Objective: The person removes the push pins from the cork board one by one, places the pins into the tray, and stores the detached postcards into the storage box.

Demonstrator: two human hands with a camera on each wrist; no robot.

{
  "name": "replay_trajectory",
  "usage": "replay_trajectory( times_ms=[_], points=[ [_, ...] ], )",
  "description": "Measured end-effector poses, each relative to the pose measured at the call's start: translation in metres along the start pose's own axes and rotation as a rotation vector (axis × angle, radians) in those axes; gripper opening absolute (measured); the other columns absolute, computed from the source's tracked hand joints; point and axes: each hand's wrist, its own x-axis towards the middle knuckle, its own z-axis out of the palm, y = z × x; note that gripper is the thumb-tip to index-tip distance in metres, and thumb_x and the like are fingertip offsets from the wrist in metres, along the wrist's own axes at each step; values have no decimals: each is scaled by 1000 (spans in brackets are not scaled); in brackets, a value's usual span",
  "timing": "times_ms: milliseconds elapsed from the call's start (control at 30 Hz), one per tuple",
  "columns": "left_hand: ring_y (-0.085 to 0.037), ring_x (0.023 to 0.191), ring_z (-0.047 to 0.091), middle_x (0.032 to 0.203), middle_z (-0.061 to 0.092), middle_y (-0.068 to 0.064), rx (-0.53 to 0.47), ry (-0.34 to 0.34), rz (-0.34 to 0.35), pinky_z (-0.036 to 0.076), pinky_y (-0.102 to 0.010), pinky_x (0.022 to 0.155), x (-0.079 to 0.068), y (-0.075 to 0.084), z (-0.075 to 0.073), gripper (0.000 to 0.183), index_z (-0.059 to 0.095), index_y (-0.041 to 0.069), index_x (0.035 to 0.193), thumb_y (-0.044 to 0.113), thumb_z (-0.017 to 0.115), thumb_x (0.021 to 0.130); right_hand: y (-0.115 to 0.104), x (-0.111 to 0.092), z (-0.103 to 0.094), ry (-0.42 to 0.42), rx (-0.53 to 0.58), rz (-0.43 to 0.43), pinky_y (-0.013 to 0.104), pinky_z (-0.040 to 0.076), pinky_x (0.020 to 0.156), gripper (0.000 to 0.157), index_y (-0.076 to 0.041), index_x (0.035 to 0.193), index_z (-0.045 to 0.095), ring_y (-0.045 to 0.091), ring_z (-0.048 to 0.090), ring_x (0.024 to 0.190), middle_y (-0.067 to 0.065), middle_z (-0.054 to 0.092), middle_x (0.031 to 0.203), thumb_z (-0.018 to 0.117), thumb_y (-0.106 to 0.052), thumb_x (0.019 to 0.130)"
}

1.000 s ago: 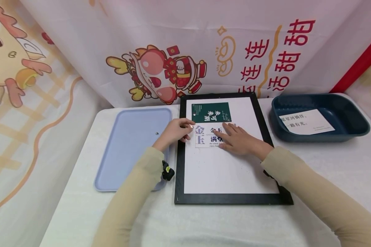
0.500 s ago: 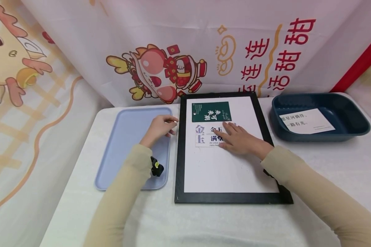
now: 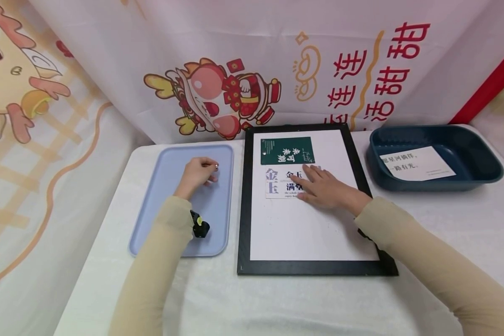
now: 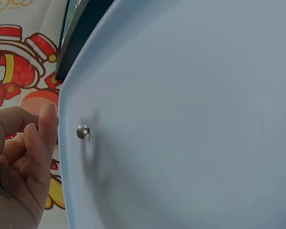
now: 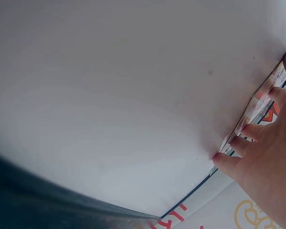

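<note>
My left hand [image 3: 199,173] hovers over a pale blue tray [image 3: 172,154], fingers loosely bent and thumb near the fingertips. I see nothing held there; a bright glint at the fingertips is too small to tell. In the left wrist view a small shiny metal ball [image 4: 83,132] lies on the tray, a little apart from the left fingers [image 4: 38,148]. My right hand [image 3: 325,186] rests with fingers spread on a white card [image 3: 273,186] with blue and black characters, covering its right part. This card lies on a black-framed white board [image 3: 302,233].
Just beyond the white card lies a dark green card [image 3: 298,144] with a small silvery dot at its left. A dark blue bin [image 3: 437,184] stands right of the board and contains another white card [image 3: 424,165]. A printed cloth [image 3: 168,37] hangs behind the table.
My left hand has left the white card's left edge and moved left across the frame to above the tray. My right hand stays on the card.
</note>
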Motion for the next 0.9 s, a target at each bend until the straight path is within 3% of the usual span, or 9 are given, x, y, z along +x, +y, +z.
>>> replay_trajectory(
  times_ms=[400, 700, 900],
  points=[
    [-2, 62, 59, 110, 66, -20, 29, 4, -45, 46, -19, 57, 1, -18, -7, 32, 62, 0, 119, 19, 47, 99, 0, 0, 0, -1, 6, 0, 60, 7, 117, 61, -23, 153, 19, 44, 2, 147, 22, 2, 160, 41, -43, 100],
    [-5, 57, 56, 72, 64, 0, 47, 3, -54, 45, -22, 55, 0, -23, -6, 30, 64, 2, 116, 20, 49, 98, 1, 1, 2, 5, 9, 0, 60, 6, 117, 61, -23, 153, 19, 44, 3, 147, 21, 2, 160, 42, -43, 100],
    [-4, 55, 55, 66, 62, 3, 50, -19, -53, 45, -21, 54, 0, -24, -7, 30, 64, 0, 118, 18, 49, 99, 1, 0, 1, 5, 15, -2, 60, 6, 117, 61, -23, 153, 19, 44, 3, 147, 21, 3, 160, 42, -43, 100]
  ],
)
